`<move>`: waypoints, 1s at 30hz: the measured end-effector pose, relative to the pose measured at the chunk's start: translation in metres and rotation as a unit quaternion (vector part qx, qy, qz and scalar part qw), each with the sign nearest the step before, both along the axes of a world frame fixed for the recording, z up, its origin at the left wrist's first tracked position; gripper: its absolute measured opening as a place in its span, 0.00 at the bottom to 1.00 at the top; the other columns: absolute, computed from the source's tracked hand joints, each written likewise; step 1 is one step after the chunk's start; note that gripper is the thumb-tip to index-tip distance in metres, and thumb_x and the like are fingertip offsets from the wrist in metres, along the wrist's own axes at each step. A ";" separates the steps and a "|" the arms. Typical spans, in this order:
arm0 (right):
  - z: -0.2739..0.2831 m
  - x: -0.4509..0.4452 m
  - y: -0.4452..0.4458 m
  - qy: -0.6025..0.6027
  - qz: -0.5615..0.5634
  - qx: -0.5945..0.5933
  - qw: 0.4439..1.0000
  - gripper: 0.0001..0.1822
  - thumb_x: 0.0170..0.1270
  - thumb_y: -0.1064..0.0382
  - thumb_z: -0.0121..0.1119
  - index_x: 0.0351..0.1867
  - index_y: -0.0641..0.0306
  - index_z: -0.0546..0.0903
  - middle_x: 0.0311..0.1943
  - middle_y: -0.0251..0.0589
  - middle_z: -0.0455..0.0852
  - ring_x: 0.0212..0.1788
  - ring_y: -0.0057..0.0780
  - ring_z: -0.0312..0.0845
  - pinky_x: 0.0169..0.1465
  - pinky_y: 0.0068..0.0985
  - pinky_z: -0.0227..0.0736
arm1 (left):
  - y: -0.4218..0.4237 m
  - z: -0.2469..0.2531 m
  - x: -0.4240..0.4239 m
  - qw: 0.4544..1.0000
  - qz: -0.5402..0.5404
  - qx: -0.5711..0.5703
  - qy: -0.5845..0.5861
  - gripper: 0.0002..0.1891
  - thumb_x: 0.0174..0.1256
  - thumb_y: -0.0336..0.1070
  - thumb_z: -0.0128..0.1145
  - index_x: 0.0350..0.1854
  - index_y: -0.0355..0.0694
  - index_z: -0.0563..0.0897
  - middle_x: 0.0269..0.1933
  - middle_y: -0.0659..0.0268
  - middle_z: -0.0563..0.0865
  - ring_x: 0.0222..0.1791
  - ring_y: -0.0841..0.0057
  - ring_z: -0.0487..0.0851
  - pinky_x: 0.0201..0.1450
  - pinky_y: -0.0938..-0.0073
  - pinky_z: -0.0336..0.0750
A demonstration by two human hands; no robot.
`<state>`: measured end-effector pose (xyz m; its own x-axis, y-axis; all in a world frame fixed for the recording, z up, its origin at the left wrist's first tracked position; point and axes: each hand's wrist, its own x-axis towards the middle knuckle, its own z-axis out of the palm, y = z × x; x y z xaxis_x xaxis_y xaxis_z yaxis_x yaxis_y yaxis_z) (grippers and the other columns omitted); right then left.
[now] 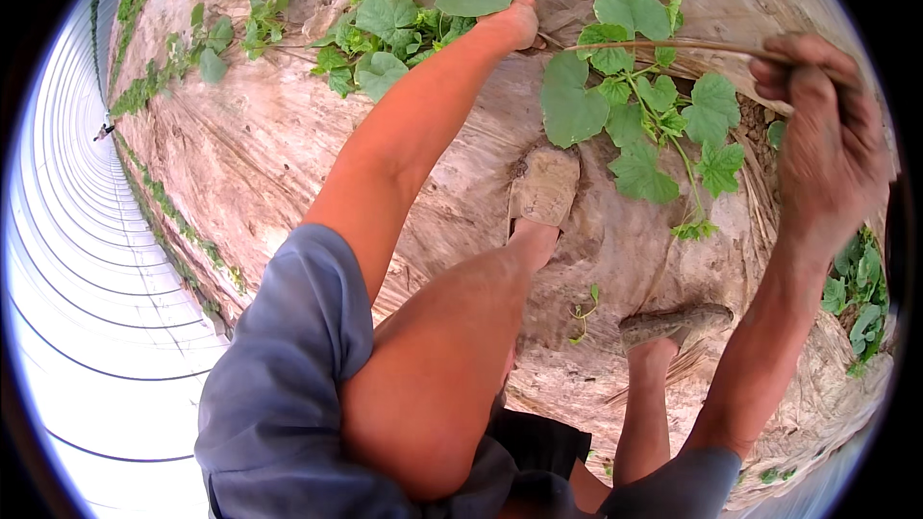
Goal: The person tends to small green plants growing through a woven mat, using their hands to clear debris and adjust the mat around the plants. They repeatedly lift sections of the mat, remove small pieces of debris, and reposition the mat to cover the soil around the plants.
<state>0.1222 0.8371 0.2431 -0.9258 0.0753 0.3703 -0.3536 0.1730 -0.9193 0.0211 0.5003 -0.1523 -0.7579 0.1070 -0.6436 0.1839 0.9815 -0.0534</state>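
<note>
In the head view my left hand [513,23] is low over the ground beside a leafy vine plant [387,18], possibly melon. One broad leaf overlaps its fingers, and I cannot tell whether they grip anything. Raised at the right, my right hand [829,122] holds a thin brown stick [670,45] between thumb and fingers. The stick points left, its tip passing over the leaves of a second vine plant [638,115]. This plant's stem trails toward my feet and ends in a small bright shoot [696,229].
Dusty plastic film [447,180] covers the soil, with torn openings. My shoes [546,184] stand close to the second plant. A loose sprig [585,313] lies between my feet. More vines [862,288] grow at the right. A hooped tunnel wall [108,281] curves along the left.
</note>
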 end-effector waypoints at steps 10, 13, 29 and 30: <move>-0.080 -0.030 -0.080 -0.076 -0.007 0.149 0.986 0.05 0.67 0.71 0.62 0.41 0.64 0.87 0.29 0.32 0.90 0.34 0.15 0.87 0.40 0.16 0.80 | 0.021 0.047 0.003 0.997 -0.011 0.075 -0.026 0.27 0.53 0.51 0.73 0.54 0.47 0.82 0.53 0.59 0.86 0.55 0.59 0.81 0.59 0.60 0.74; -0.076 -0.037 -0.088 -0.050 0.002 0.135 0.990 0.05 0.67 0.71 0.62 0.41 0.63 0.87 0.29 0.33 0.90 0.33 0.15 0.88 0.39 0.16 0.80 | 0.019 0.050 0.006 0.996 -0.012 0.086 -0.030 0.25 0.55 0.51 0.72 0.52 0.47 0.82 0.52 0.59 0.87 0.54 0.61 0.82 0.58 0.61 0.75; -0.141 -0.035 -0.115 -0.009 0.049 0.277 0.960 0.05 0.61 0.61 0.65 0.32 0.58 0.82 0.31 0.41 0.87 0.34 0.44 0.84 0.39 0.37 0.81 | 0.019 0.097 0.016 0.980 -0.032 0.193 -0.048 0.16 0.62 0.50 0.64 0.44 0.45 0.87 0.45 0.62 0.89 0.45 0.68 0.86 0.49 0.65 0.80; -0.143 -0.034 -0.113 -0.025 0.038 0.271 0.961 0.06 0.62 0.60 0.64 0.32 0.58 0.83 0.32 0.41 0.87 0.34 0.44 0.84 0.40 0.38 0.81 | 0.025 0.114 0.020 0.969 -0.025 0.240 -0.047 0.16 0.62 0.50 0.63 0.44 0.44 0.87 0.45 0.63 0.89 0.44 0.69 0.86 0.48 0.66 0.80</move>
<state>0.0881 0.7240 0.0998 -0.9386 -0.1852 0.2912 -0.3423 0.6070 -0.7172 0.0409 0.5255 -0.0385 -0.6847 0.4466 -0.5760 0.2148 0.8789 0.4260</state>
